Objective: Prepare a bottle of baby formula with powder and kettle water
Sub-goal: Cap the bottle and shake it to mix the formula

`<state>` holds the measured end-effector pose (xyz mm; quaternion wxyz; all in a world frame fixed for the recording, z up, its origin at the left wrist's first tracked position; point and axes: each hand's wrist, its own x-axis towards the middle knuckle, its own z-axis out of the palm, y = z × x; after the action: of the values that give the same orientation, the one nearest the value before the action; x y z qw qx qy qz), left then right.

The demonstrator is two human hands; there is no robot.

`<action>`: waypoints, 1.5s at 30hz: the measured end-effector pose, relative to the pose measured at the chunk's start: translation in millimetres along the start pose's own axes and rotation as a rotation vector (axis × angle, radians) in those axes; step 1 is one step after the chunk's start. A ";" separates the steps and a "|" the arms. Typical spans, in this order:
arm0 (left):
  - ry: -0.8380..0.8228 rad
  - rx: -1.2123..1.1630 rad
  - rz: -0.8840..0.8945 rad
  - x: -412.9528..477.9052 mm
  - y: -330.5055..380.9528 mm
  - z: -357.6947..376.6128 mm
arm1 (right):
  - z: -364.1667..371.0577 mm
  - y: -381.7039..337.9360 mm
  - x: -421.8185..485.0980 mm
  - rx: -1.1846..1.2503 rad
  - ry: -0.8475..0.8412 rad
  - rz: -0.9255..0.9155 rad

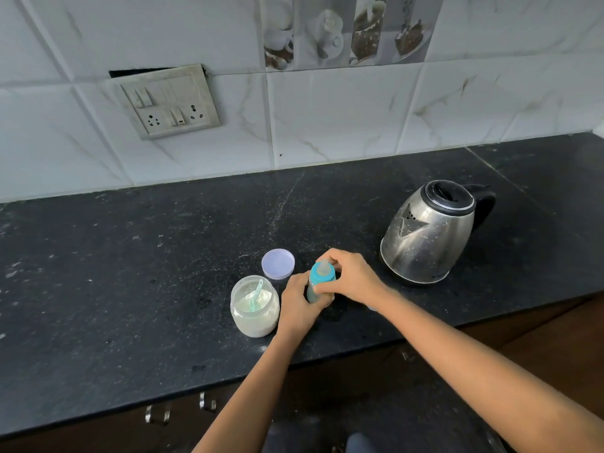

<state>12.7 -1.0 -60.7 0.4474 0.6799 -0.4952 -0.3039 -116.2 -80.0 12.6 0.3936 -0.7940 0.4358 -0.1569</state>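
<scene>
**Two-handed hold at the collar.** Bottle (322,276) roughly upright on the surface (130,289), left of the kettle (428,233), long axis near vertical. Left hand (299,304) grips the body on the side away from the kettle, fingers curled round it. Right hand (351,276), nearer the kettle, pinches the teal collar (327,278) from above. Any twist likely turns about that axis. Open powder jar (255,308) stands farther left of the kettle.

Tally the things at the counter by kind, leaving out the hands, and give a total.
Kettle: 1
Baby bottle: 1
Powder jar: 1
Jar lid: 1
Scoop: 1
Total: 5
</scene>
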 end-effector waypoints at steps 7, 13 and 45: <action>-0.062 -0.079 0.013 -2.2 5.2 3.0 | 1.3 -8.7 16.1 -0.229 -0.037 0.064; -0.110 -0.018 -0.017 0.7 -2.4 -1.2 | -36.8 -1.4 29.4 -0.037 -0.507 -0.109; 0.003 -0.176 -0.161 -5.1 -8.5 13.8 | -8.1 87.6 -60.8 -0.473 0.065 -0.006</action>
<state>2.6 0.5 -74.3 0.4802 0.6761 -0.4098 -0.3799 -205.5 -61.5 -43.2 0.1819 -0.8600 0.4705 -0.0772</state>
